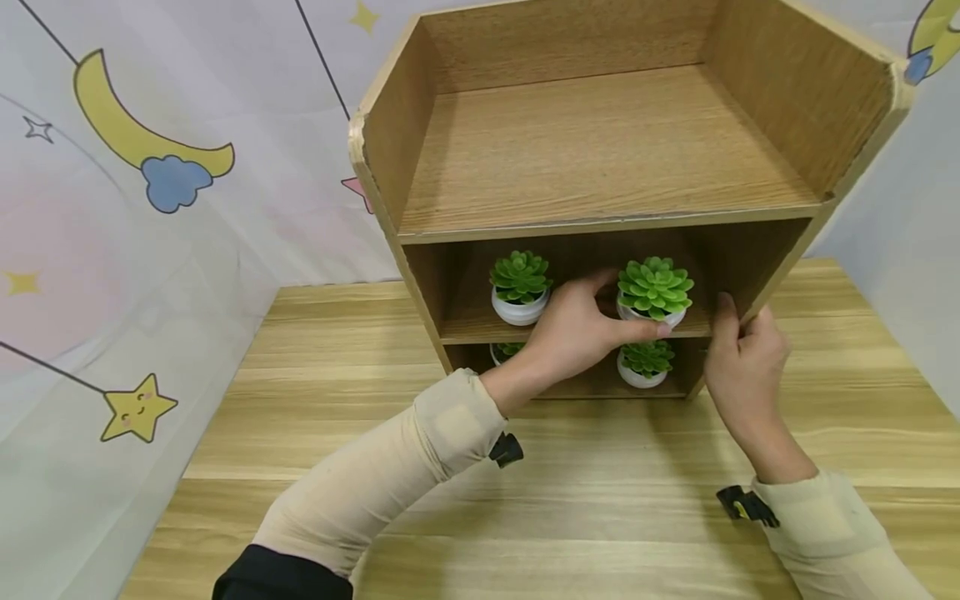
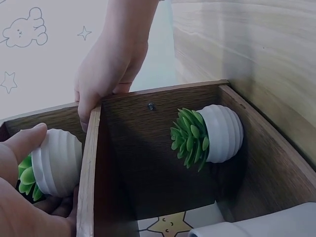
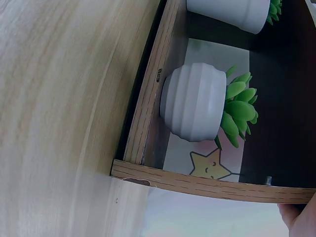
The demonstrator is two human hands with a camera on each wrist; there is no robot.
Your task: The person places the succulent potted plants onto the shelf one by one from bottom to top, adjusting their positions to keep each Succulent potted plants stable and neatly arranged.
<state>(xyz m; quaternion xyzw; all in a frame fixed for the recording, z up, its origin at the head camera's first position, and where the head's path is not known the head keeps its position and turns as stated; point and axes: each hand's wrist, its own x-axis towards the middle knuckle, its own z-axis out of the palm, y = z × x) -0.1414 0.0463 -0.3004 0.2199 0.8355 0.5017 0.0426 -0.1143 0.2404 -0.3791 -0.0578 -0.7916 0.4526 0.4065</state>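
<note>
A small wooden shelf unit stands on the table. My left hand reaches into its middle level, thumb and fingers around the white pot of a green artificial succulent at the right. In the left wrist view that white pot sits between the thumb and fingers. My right hand grips the front edge of the right side panel, thumb on the inner side. Another potted succulent stands on the same level, left of my left hand.
On the lowest level, one potted succulent stands at the right; another at the left is partly hidden by my left arm. The unit's top level has raised sides. A printed cloth hangs behind the wood-grain table.
</note>
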